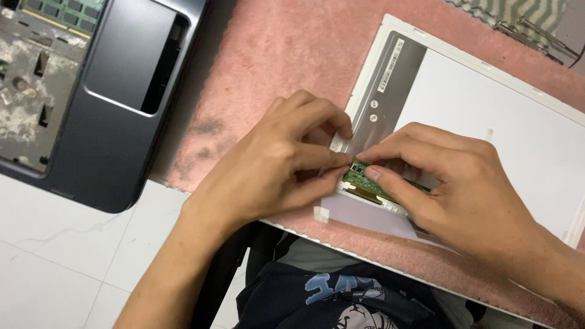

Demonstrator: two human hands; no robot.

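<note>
Both hands meet at the near corner of a white display panel (487,122), which lies face down on a pink cloth (286,55). Along that corner's edge runs a narrow green circuit strip (365,176), and everything else is best placed from it.

The left hand (280,161) comes in from the strip's left; its fingers (329,159) are drawn together, the tips pinched at the strip's left end (what exactly sits between them is too small to make out). The right hand (451,183) reaches from the strip's right, thumb and forefinger closed on the strip itself, the thumb pressing its near side.

Just beyond the strip is the panel's grey metal backing (396,79) with a long white label. Just below the strip, a small piece of white tape (321,213) sticks to the panel's near edge. Well to the strip's left, off the cloth, lies an opened dark grey laptop base (103,122) on the white tiled floor (61,262). Far beyond the strip, at the cloth's upper right, lie slim metal tools (530,33).
</note>
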